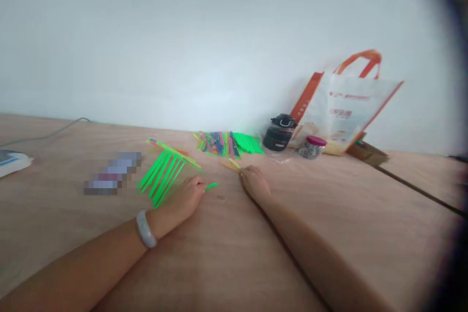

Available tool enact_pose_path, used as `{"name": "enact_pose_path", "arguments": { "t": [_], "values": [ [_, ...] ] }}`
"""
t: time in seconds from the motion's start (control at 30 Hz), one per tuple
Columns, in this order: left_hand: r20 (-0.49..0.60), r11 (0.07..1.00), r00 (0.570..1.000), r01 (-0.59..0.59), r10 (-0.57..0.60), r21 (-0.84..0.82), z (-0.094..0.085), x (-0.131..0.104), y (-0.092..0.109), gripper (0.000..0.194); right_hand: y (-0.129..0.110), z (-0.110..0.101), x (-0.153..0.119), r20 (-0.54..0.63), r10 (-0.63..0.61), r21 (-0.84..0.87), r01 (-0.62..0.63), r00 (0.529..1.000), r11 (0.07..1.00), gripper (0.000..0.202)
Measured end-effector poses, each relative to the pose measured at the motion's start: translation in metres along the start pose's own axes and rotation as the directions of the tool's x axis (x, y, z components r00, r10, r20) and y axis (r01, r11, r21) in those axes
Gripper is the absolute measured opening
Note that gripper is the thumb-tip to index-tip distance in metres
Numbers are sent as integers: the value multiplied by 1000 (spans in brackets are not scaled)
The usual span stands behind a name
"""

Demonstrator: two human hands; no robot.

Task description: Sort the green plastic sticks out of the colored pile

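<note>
My left hand (191,194), with a pale bangle on its wrist, is closed in a pinch over the wood table. From its fingertips sticks out a thin green strip (212,185). My right hand (256,183) is closed on the end of a thin yellow strip (234,164), which points up and left. Beside my left hand, several bright green strips (161,178) lie side by side, with yellow strips (175,151) across their upper ends. Farther back sits a heap of multicoloured strips (218,143), next to a fan of green strips (248,143).
Right of the heap stand a dark jar (280,134) and a small clear jar with a magenta lid (313,147). Behind them leans a white bag with orange handles (347,107). A blurred-out flat object (112,173) lies left. A long seam crosses the tabletop (219,263).
</note>
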State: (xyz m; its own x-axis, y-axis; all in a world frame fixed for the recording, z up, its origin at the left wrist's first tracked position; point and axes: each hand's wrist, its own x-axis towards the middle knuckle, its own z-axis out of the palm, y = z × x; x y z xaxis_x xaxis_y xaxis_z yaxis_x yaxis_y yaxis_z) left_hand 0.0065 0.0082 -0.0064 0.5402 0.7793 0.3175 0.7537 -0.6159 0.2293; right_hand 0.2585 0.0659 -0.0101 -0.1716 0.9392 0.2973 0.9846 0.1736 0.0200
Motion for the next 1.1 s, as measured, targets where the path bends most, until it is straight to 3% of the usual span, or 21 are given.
{"name": "enact_pose_path", "arguments": {
  "t": [0.13, 0.73, 0.87, 1.0, 1.1],
  "values": [
    [-53, 1000, 998, -18, 17, -23, 4, -1, -3, 31, 1, 1, 0, -32, 3, 8, -2, 999, 1000, 28],
    [-48, 997, 998, -35, 38, 62, 6, -1, -4, 25, 4, 6, 3, -31, -18, 79, 21, 999, 997, 27],
    [-146, 976, 988, 88, -59, 202, -4, 2, -11, 23, 5, 6, -1, -84, -10, 102, 19, 996, 995, 26],
    [-254, 895, 943, 296, -217, 334, -10, 3, -36, 26, 5, 9, -6, -150, -35, 113, 52, 988, 992, 25],
    [-254, 881, 938, 317, -236, 351, -8, 3, -56, 27, 3, 10, -9, -191, -72, 125, 97, 979, 987, 24]
  ]
}}
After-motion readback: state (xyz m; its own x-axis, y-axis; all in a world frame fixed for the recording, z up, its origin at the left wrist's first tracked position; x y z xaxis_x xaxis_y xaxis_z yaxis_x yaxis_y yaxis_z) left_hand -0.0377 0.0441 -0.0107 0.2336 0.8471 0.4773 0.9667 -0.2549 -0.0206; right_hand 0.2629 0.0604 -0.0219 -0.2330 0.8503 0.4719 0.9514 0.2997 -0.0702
